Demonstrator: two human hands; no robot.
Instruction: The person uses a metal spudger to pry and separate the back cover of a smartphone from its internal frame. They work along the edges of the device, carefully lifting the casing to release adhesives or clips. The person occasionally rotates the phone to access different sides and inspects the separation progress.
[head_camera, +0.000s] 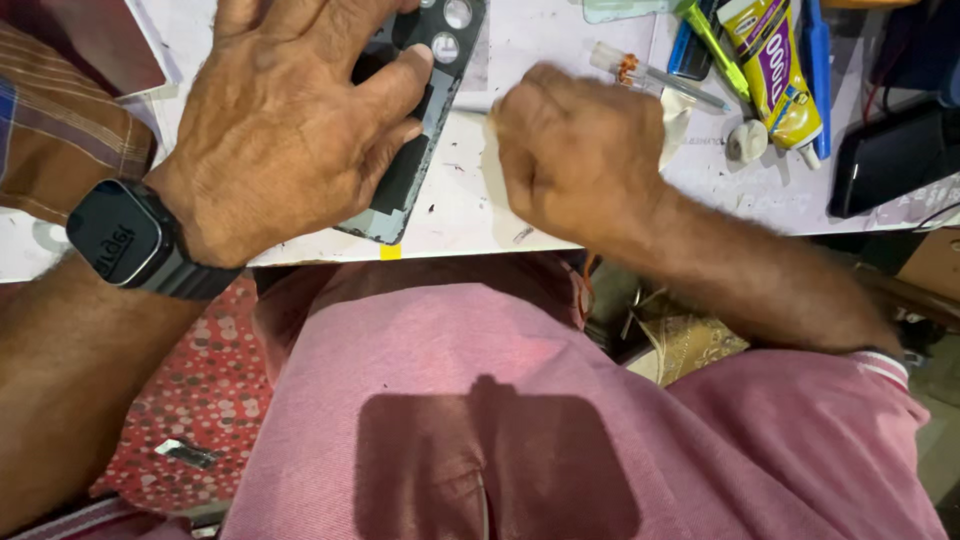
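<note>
Lap: pink shirt (560, 400) fills the lower frame, nearest the cam; dark square shadow across it.
Phone back panel (415, 150): dark, flat on the white worktop (470, 215), lying at a slant w/ its bottom corner near the front edge; camera holes at the top end.
L hand (285, 120): lies spread over the panel, palm down, fingers open and pressing it flat; thumb rests beside the camera holes. Black smartwatch (125, 240) on the wrist.
R hand (580, 150): just right of the panel, curled into a loose fist on the worktop; can't tell if anything is inside.
Beyond R hand: clear syringe-type applicator (650, 75), yellow glue tube (775, 70), small white lump (745, 140).
Far right: black box-like item (890, 155) at the worktop edge.
Lower left: red dotted fabric (200, 400) beside the lap.
</note>
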